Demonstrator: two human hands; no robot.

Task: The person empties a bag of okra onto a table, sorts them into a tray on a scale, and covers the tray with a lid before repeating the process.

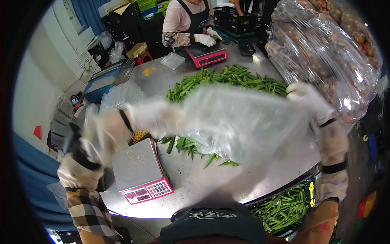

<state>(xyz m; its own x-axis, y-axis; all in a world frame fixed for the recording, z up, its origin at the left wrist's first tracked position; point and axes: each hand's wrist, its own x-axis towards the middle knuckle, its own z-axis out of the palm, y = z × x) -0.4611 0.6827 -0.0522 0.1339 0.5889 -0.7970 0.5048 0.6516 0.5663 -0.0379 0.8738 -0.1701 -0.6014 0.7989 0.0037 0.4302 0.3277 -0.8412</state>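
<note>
A clear plastic bag [239, 122], blurred by motion, is stretched out in the air between my two gloved hands. My right hand [304, 96], in a white glove, is closed on the bag's upper right end. At the other end, my left hand [162, 117] is smeared and its fingers do not show singly, but the bag runs taut from it. Beneath the bag lies a heap of green okra [227, 77] on the metal table [203, 183], partly hidden. A red-edged digital scale [138, 166] stands below my left forearm, with two yellow rubber bands on its plate.
Across the table, a co-worker [195, 24] in gloves handles okra over another red scale [207, 57]. A large wrapped bundle [325, 57] rises at the right. Clear plastic trays [122, 95] stack at the left. A crate of okra [284, 209] sits below the table's front edge.
</note>
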